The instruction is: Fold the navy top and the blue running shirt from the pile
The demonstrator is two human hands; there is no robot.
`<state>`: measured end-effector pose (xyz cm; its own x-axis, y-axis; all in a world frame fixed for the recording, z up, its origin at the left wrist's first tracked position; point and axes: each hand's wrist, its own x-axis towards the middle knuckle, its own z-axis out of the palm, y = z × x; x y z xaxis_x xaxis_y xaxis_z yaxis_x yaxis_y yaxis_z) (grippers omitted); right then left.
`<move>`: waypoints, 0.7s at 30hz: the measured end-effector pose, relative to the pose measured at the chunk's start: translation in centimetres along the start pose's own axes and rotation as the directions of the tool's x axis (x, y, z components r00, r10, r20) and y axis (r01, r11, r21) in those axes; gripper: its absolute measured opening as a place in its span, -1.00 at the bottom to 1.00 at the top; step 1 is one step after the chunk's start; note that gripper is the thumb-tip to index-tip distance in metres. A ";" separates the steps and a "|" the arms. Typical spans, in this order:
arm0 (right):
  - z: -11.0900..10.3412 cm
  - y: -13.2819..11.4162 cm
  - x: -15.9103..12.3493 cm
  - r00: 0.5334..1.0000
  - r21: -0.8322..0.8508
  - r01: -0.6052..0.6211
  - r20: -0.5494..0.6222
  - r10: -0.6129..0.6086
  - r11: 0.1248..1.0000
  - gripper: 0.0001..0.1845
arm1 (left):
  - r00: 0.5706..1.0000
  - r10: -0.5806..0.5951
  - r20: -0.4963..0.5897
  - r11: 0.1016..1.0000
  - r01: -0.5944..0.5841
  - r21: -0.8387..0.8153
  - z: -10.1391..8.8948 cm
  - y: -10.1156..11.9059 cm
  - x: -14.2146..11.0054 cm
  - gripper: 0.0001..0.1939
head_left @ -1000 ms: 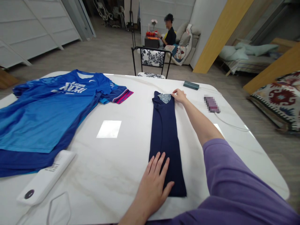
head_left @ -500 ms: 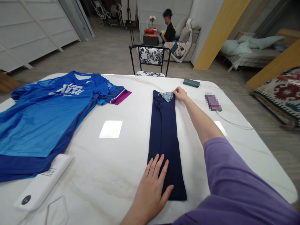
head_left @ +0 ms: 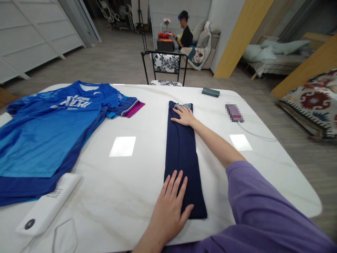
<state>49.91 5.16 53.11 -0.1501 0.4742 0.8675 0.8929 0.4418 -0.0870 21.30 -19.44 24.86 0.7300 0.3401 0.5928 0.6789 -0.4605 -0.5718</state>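
Observation:
A dark navy garment (head_left: 181, 151), folded into a long narrow strip, lies on the white marbled table (head_left: 105, 207). It looks like trousers or shorts, though the kind is not certain; a grey patterned lining shows at its far end. My left hand (head_left: 171, 207) rests flat on the near end, fingers spread. At the far end, my right hand (head_left: 184, 116) lies palm down with fingers apart, partly covering the patterned lining. On the left is a blue jersey (head_left: 71, 119) with white lettering, spread out and overlapping another piece of clothing with a pink-striped sleeve (head_left: 134, 108).
A white power strip-like device (head_left: 47, 207) with a cable sits partly under the jersey. A phone (head_left: 234, 113) on a cord and a dark green box (head_left: 210, 92) lie at the right. Beyond the table stand a chair (head_left: 165, 63) and a seated person (head_left: 186, 37).
My right hand has let go of the far right corner and moved left, opening flat onto the garment. The lining's raised flap now lies flatter. My left hand stays in place.

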 end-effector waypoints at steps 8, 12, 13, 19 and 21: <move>-4.3 -3.1 -7.9 0.967 0.147 0.105 -0.246 -0.066 0.984 -0.20 | 0.997 0.044 -0.065 0.995 -0.049 -0.087 -1.4 -1.0 -1.1 -0.15; -5.3 -5.3 -23.4 0.924 0.263 0.358 -0.235 -0.301 0.896 -0.37 | 0.996 0.075 -0.049 0.991 -0.080 -0.107 -3.3 -2.3 -4.4 -0.31; -5.1 -6.0 -27.7 0.918 0.275 0.384 -0.216 -0.333 0.881 -0.43 | 0.996 0.084 -0.041 0.991 -0.088 -0.105 -3.6 -2.7 -5.3 -0.34; -1.4 -10.3 -45.2 0.926 0.205 0.376 -0.093 -0.365 0.904 -0.19 | 0.984 0.179 0.009 0.980 -0.178 -0.084 -3.5 -3.8 -9.2 -0.28; -0.1 -11.3 -47.2 0.926 0.174 0.375 -0.101 -0.363 0.910 -0.04 | 0.980 0.198 -0.002 0.976 -0.197 -0.089 -3.2 -3.7 -9.7 -0.18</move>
<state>46.95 -22.26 13.23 -0.4203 0.2023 0.8846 0.6826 0.7128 0.1613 11.51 -23.66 23.05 0.8496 0.2411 0.4691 0.5121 -0.5897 -0.6245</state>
